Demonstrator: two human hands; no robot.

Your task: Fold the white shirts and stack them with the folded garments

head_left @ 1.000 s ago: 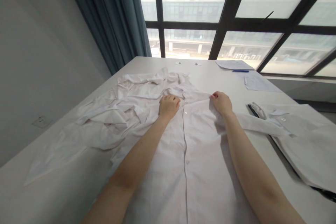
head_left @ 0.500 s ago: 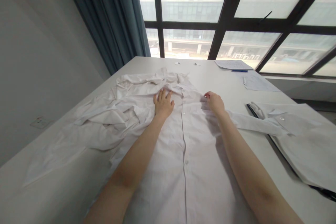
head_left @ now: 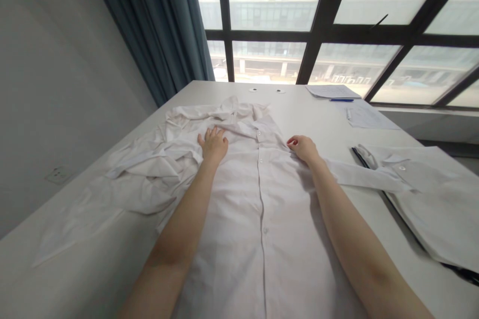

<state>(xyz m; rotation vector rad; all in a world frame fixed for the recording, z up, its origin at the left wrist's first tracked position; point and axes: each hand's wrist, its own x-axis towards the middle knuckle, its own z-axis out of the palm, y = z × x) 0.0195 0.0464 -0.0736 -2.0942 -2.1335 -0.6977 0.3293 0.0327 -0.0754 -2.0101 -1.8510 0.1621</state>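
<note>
A white button-up shirt (head_left: 239,199) lies front side up across the white table, its buttoned front running toward me. My left hand (head_left: 214,145) rests on the upper chest, left of the button line, with its fingers spread and palm down. Bunched cloth and a crumpled sleeve (head_left: 153,169) lie to the left of it. My right hand (head_left: 304,148) is at the shirt's right side edge near the shoulder, fingers curled together in a pinch on the cloth. Loose folds cover the collar area, and the other sleeve (head_left: 366,176) stretches out to the right.
Another folded white garment (head_left: 434,199) lies at the right over something dark-edged. Papers (head_left: 333,91) and a blue pen (head_left: 341,100) sit at the far right of the table (head_left: 295,104). Behind are windows and a blue curtain (head_left: 157,25); a wall stands at the left.
My left hand has slid leftward over the chest, away from the button line, and the cloth there looks flatter. My right hand has shifted slightly left and toward me.
</note>
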